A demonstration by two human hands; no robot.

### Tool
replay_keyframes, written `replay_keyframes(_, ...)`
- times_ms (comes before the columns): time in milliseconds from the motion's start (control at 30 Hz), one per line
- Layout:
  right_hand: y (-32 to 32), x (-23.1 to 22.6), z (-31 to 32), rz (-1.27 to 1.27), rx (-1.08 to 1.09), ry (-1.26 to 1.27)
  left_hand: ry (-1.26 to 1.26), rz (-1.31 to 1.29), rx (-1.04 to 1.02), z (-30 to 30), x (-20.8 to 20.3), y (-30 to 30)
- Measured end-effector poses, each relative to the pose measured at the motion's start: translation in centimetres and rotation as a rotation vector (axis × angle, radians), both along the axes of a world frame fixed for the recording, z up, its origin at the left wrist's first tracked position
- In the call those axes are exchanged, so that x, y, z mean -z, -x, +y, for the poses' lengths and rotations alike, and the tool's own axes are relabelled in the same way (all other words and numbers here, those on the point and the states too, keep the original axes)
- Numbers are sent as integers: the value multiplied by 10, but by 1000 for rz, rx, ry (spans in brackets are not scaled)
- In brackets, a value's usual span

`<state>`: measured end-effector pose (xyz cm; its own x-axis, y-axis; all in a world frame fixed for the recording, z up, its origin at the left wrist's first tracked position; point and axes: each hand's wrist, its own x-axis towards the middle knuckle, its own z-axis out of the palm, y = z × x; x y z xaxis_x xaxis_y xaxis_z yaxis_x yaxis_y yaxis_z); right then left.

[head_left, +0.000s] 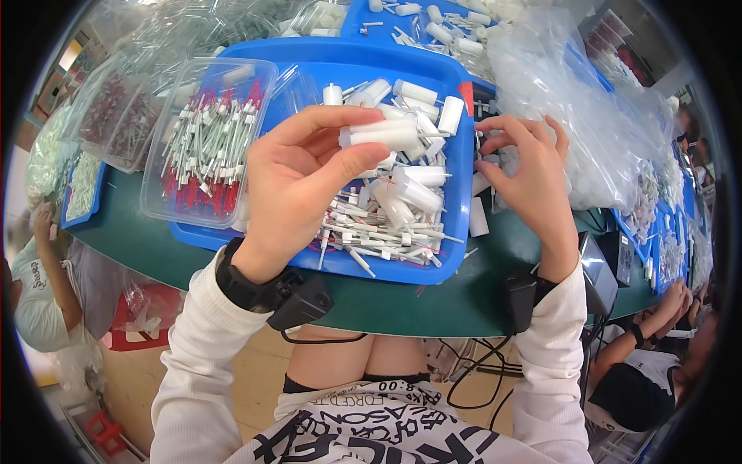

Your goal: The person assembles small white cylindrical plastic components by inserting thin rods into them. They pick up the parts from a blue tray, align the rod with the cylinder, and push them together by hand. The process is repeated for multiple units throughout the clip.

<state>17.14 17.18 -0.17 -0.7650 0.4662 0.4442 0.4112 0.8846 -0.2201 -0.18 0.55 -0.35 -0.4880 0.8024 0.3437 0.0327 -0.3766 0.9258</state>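
My left hand (pixel 297 174) is closed, its thumb and fingers pinching a white plastic cylinder (pixel 386 138) above a blue tray (pixel 462 220). It may be two cylinders held side by side; the fingers hide part. Past the tray's right edge is my right hand (pixel 529 158), fingers curled but apart, with nothing visible between them. Its fingertips are close to white pieces (pixel 479 215) lying beside the tray. Inside the tray, loose white cylinders (pixel 417 189) rest at the back and right. Thin white sticks with small white blocks and red wires (pixel 371 232) cover its front.
A clear plastic box (pixel 207 147) full of similar red-wired sticks overlaps the tray's left side. Clear bags (pixel 568 100) heap up at the right, and another blue tray (pixel 359 23) stands behind. Cables (pixel 479 379) hang below the green table (pixel 371 309). Other people sit at both sides.
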Motion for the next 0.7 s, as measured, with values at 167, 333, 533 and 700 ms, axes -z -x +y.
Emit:
replay_keyframes(167,-2,-8,-3,-5,-96,-23,-19,-12,-8,0,1,0)
replay_keyframes(333,-3,-11,-2,11,-184,11,-32,-21,-7,0,2,0)
replay_keyframes(533,-3,-4,0,12,-118,10,-15,21,-14,0,1,0)
replay_keyframes(700,-3,3,4,-68,-112,-49,-20,9,-16,0,1,0)
